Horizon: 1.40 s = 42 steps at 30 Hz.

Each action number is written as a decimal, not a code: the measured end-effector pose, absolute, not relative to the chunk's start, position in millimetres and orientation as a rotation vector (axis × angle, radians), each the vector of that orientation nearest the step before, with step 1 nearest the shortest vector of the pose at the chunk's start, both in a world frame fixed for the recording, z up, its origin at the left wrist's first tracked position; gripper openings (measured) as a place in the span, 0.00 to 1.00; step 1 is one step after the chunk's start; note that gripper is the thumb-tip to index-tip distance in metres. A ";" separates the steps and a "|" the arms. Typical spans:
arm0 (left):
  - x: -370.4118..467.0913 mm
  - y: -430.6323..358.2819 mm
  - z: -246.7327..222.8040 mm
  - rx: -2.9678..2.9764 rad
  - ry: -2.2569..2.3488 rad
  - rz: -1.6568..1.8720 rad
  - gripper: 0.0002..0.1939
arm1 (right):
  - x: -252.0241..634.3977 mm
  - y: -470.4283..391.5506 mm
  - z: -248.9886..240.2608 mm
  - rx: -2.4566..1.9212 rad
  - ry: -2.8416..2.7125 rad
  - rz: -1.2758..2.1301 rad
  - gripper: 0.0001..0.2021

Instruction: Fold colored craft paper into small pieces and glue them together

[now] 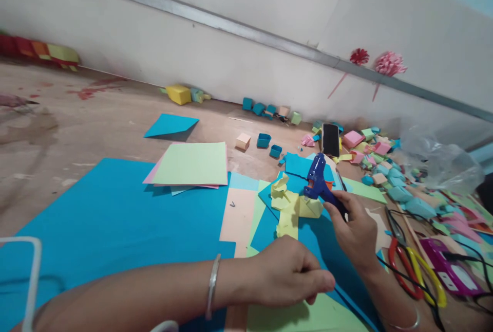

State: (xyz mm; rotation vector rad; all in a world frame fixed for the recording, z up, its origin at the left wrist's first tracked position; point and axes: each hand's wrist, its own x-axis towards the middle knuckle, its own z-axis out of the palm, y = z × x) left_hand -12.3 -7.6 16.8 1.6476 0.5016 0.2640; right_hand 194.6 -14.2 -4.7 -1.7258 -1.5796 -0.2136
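Note:
My right hand grips the handle of a dark blue glue gun, which is raised over the paper. Just left of it lies a cut and folded yellow paper piece with bent flaps, on blue sheets. My left hand, with a silver bangle on the wrist, rests nearer to me, below the yellow piece. Its fingers are curled closed; whatever they hold, if anything, is hidden.
A stack of pale green and pink sheets lies on a large blue sheet. At right are scissors, pliers with red and yellow handles, a magenta power strip, cables, a phone and several small paper boxes.

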 end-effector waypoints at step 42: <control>-13.5 -23.6 4.6 2.806 0.910 0.399 0.32 | 188.2 -17.9 -6.0 -1.570 -1.691 -0.407 0.12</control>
